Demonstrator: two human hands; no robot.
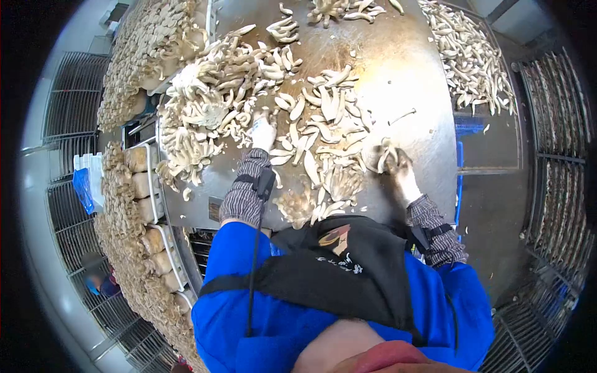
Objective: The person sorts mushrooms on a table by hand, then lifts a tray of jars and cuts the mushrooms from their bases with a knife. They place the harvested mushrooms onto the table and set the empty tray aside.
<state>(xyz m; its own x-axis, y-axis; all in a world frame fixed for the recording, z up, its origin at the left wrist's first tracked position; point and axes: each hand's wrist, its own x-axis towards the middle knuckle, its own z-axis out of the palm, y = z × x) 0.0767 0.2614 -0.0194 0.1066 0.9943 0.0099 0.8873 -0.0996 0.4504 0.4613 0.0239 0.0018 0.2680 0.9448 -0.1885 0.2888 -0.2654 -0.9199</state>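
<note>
My left hand [263, 132], in a pale glove, reaches into the right edge of a large heap of pale, thick-stemmed mushrooms [211, 93]. Its fingers are bent around a mushroom among the heap, and the fingertips partly blend in with the pieces. Over the steel table's right half, my right hand [403, 176], gloved with darkened fingers, is closed on a curved mushroom [384, 156]. Between the hands lie many loose mushrooms [329, 105], spread down to a clump [341, 183] and another clump [295, 207] by the near edge.
More mushrooms [329, 9] lie at the table's [423, 124] far edge. To the right is a further mushroom pile [466, 56]. Stacked mushroom blocks [140, 205] line the left side, with wire racks [78, 93] behind. Another rack [559, 112] stands at right. A person [106, 283] is far left.
</note>
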